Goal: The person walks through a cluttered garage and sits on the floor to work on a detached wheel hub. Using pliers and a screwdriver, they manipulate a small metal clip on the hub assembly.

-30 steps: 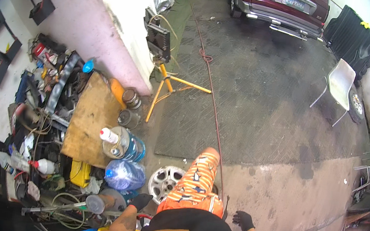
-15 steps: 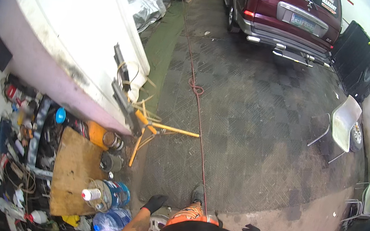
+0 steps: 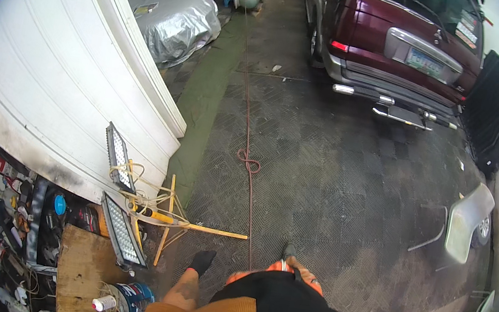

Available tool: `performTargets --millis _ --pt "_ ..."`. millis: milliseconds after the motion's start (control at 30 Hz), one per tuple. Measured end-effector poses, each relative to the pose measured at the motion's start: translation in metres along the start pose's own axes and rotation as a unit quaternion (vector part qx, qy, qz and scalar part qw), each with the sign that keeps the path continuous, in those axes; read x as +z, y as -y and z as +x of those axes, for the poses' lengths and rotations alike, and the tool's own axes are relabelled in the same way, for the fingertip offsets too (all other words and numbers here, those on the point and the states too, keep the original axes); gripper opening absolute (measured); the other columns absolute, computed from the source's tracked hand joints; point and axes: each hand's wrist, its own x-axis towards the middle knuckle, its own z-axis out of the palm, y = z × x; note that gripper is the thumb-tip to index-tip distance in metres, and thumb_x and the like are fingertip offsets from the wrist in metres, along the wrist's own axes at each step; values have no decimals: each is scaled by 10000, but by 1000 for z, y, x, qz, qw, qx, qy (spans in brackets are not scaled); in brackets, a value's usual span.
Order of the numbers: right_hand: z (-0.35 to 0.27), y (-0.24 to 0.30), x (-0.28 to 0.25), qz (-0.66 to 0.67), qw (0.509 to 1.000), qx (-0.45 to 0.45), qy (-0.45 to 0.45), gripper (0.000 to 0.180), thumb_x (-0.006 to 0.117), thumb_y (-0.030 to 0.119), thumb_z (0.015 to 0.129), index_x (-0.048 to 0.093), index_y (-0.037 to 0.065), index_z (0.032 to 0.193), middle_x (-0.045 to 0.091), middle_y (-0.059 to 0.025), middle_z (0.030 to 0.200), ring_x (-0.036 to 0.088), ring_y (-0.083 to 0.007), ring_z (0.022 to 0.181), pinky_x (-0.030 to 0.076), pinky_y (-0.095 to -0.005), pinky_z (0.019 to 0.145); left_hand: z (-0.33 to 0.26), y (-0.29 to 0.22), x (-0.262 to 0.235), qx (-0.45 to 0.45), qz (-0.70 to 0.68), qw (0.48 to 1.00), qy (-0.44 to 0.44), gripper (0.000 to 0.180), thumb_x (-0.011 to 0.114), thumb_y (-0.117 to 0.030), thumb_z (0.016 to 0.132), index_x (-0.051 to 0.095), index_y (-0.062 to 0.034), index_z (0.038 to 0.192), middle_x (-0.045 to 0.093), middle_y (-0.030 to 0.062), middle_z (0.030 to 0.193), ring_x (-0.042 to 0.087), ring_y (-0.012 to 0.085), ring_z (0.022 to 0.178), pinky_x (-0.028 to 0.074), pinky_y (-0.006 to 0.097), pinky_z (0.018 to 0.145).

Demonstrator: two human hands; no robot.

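My left hand (image 3: 201, 261), in a dark glove, hangs low by my left side with nothing visible in it; its fingers reach forward, loosely apart. It is nearest to a yellow tripod stand (image 3: 213, 231) and does not touch it. The stand carries two LED floodlights (image 3: 123, 227), with a pale cord (image 3: 164, 198) wound about them. A red hose (image 3: 246, 203) runs along the floor ahead of my feet, with a loop in it. My right hand is out of sight. One shoe (image 3: 290, 251) shows in front of my orange shorts (image 3: 239, 274).
A maroon van (image 3: 374, 39) stands ahead on the right. A white chair (image 3: 468, 222) and a wheel (image 3: 482, 232) are by the right wall. Left: a white panelled door (image 3: 52, 64), a wooden board (image 3: 78, 260), a large blue-labelled bottle (image 3: 137, 298), clutter. A silver-covered vehicle (image 3: 181, 28) is farther off.
I have moved forward and my view has shifted; the floodlights now show their lamp faces. My left hand is farther forward, near the tripod. The right hand has left the view.
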Motion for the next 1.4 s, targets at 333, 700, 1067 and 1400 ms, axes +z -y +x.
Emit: performTargets --millis 333,700,1067,1400 --pt "124 614 61 -234 920 -315 13 117 561 127 884 622 36 925 647 -120 801 641 -195 650 513 -353 583 106 -94 38 -355 -286 890 -14 346 575 -445 919 646 -121 1018 635 42 930 588 188 767 453 398 656" --pt "167 878 257 -232 958 -115 125 266 514 170 961 605 6 1151 652 -144 951 666 -270 782 547 -389 634 447 -234 -87 -55 44 992 -105 380 436 -238 975 598 0 1224 627 249 1188 607 387 1105 470 454 943" --pt "304 1142 394 -254 963 -13 89 233 570 188 897 607 52 1083 633 -134 923 612 -261 882 478 -451 809 714 -382 -268 -301 -323 874 -205 386 547 -394 963 653 -58 1120 653 65 939 628 205 798 488 361 706" --pt "363 1622 721 -322 879 -185 300 235 588 214 878 621 69 1060 630 -133 928 600 -301 951 467 -481 887 863 -402 -241 -265 -315 895 -173 436 516 -393 956 603 -79 1246 673 136 939 672 280 831 537 407 711"
